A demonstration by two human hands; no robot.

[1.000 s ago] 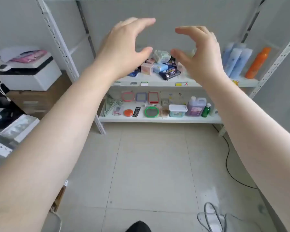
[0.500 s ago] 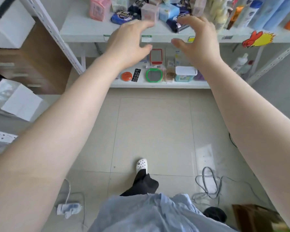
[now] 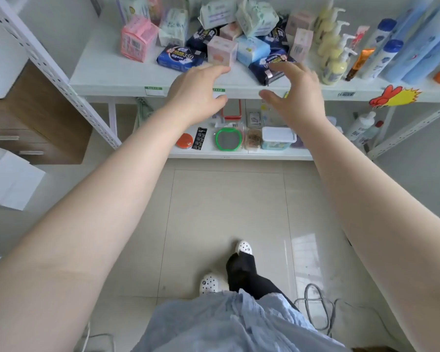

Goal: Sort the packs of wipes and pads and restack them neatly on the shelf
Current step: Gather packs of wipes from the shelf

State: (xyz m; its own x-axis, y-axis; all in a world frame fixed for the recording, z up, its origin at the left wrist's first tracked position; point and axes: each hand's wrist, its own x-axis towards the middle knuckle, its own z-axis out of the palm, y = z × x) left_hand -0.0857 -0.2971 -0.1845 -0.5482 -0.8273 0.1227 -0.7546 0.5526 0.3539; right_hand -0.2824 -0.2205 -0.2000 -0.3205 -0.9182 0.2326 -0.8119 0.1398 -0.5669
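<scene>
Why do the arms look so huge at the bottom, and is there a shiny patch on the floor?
In the head view, the wide-angle lens stretches whatever sits near the edges, so the forearms balloon while the left hand and right hand look small; the shelf posts lean outward too; a pale window glare lies on the floor tiles; the light is soft, with faint shadows.

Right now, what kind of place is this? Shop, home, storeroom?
Probably a small shop or stockroom. White slotted-metal shelf with price labels on its front edge, a jumbled heap of pad and wipe packs, rows of identical pump bottles, and a starburst promo tag.
</scene>
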